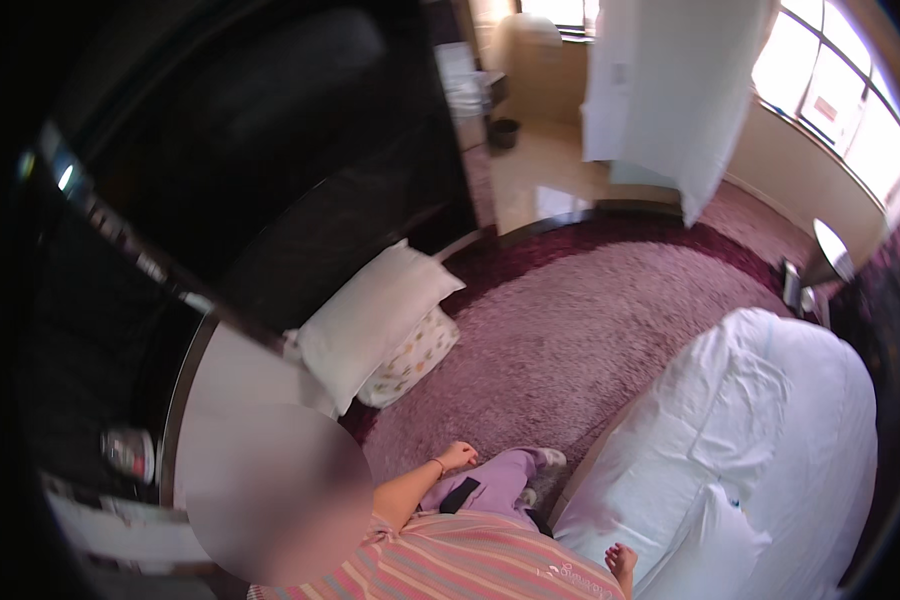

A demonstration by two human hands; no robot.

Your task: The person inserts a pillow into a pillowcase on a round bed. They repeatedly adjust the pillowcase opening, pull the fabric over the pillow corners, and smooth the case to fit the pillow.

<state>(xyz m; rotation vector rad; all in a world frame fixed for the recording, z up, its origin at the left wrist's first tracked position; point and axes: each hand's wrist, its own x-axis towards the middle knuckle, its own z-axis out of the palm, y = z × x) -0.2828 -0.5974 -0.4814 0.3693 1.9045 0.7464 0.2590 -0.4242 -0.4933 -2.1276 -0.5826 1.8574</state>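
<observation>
My left hand, with a thin band at the wrist, hangs over the mauve shag rug in front of my purple trousers. Its fingers are loosely curled and nothing shows in them. At the lower right, my right hand is beside a bed with a rumpled white sheet; the fingers are bent, slightly apart, and hold nothing visible. Whether this hand touches the sheet cannot be told. A white pillow lies on the bed, just right of that hand.
Left of the rug, a white pillow rests on a patterned cushion, beside a pale surface. A large dark panel rises behind them. White fabric hangs near the windows. A lampshade stands beyond the bed.
</observation>
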